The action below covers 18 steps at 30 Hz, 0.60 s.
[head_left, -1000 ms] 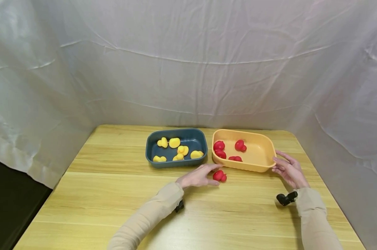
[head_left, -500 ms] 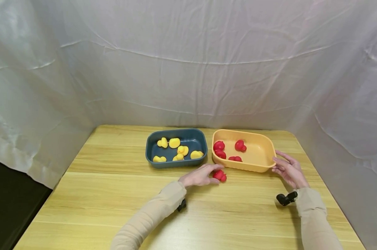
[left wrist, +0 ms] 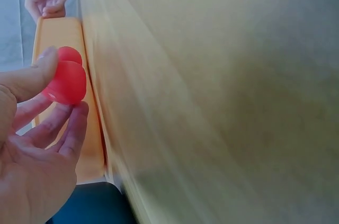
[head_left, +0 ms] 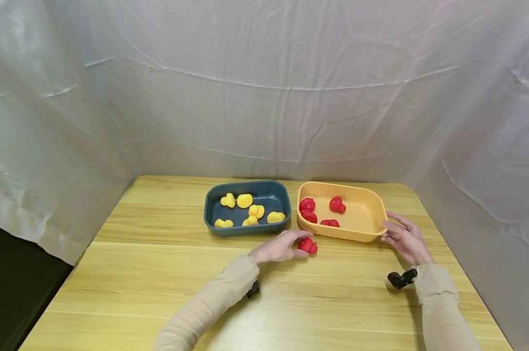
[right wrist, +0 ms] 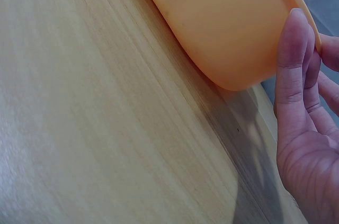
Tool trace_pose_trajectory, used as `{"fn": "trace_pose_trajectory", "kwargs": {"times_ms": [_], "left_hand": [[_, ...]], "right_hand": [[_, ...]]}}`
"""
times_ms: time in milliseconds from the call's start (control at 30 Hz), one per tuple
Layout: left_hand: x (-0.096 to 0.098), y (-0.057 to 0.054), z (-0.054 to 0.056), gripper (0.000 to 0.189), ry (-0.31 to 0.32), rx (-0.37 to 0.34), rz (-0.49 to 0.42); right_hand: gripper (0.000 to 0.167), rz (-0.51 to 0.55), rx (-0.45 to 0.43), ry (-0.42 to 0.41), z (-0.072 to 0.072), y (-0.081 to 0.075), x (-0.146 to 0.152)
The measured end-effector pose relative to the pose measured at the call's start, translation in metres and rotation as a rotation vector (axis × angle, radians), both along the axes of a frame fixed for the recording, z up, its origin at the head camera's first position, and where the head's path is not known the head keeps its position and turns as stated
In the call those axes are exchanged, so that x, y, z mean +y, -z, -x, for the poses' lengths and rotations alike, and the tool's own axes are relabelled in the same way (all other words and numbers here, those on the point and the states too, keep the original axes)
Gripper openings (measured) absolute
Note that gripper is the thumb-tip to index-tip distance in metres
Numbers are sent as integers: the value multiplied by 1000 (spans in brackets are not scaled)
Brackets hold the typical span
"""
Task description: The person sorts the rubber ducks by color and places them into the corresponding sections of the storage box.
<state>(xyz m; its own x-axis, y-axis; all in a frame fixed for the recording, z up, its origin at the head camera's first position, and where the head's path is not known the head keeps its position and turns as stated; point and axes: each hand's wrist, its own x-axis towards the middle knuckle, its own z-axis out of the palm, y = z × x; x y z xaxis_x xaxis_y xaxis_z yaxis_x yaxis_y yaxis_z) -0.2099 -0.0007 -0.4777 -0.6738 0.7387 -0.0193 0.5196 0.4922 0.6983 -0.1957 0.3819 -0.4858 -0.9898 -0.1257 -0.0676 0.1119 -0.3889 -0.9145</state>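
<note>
A red rubber duck point(head_left: 307, 245) sits in front of the orange bin, between the thumb and fingers of my left hand point(head_left: 278, 247). In the left wrist view, the thumb and fingertips pinch the duck point(left wrist: 68, 82) from opposite sides. My right hand point(head_left: 404, 239) grips the near right corner of the orange bin point(head_left: 343, 234), its thumb and fingers at the rim. The right wrist view shows the hand point(right wrist: 312, 123) on the end wall of the bin point(right wrist: 228, 28). Several red ducks point(head_left: 337, 204) lie inside the bin, toward its left side.
A dark blue bin point(head_left: 246, 231) stands just left of the orange one, with several yellow ducks point(head_left: 256, 211) in it. Both rest on a wooden table point(head_left: 159, 273). Pale cloth point(head_left: 264, 97) hangs behind and at the sides.
The left hand has shifted slightly around the red duck, and the duck has moved a touch to the left. The right hand and both bins stay in place.
</note>
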Motion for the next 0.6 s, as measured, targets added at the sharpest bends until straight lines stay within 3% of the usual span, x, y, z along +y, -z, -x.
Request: {"fn": "trace_pose_trajectory", "kwargs": {"times_ms": [100,133,233,333,367,400,600], "left_hand": [[-2,0,-1,60,-6,6,-31],[-2,8,2,61,-4,35,-41],[-3,7,0,61,-19,22,-86],[-4,5,-2,62,-45,-13,-132],[-4,-3,-7,60,-59,-51,-152],[-4,-4,-7,60,-61,-59,-171],[-3,-6,-6,56,-88,-69,-251]], "right_hand": [[34,1,3,-1,0,0,0],[34,1,3,-1,0,0,0],[34,0,3,-1,0,1,0],[34,2,1,2,0,1,0],[34,4,2,2,0,1,0],[34,8,2,3,0,1,0],[34,7,7,3,0,1,0]]}}
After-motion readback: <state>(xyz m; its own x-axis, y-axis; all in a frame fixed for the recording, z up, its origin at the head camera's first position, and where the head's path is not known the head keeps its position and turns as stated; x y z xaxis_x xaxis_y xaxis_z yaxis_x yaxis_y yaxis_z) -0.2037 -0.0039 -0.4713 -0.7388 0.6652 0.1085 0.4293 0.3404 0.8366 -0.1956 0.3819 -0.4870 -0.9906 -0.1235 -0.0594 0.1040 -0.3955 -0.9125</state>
